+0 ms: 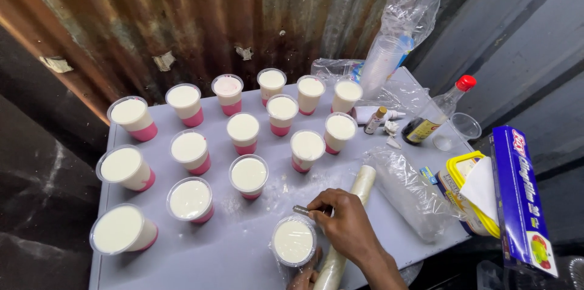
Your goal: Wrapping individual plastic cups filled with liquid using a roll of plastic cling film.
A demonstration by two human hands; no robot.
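My right hand (344, 223) pinches a small dark object (301, 209) just above a clear plastic cup (293, 242) of white cream near the table's front edge. Clear film covers that cup. My left hand (306, 275) grips the cup from below; only its fingers show at the bottom edge. A roll of cling film (359, 191) lies under my right wrist, running from the table's middle to the front edge.
Several filled cups (248, 174) with pink bases and white tops stand in rows across the grey table (201, 253). At right are a blue cling film box (523, 195), a yellow-rimmed tub (468, 189), a dark sauce bottle (435, 113), an empty cup (463, 127) and stacked cups in a bag (389, 59).
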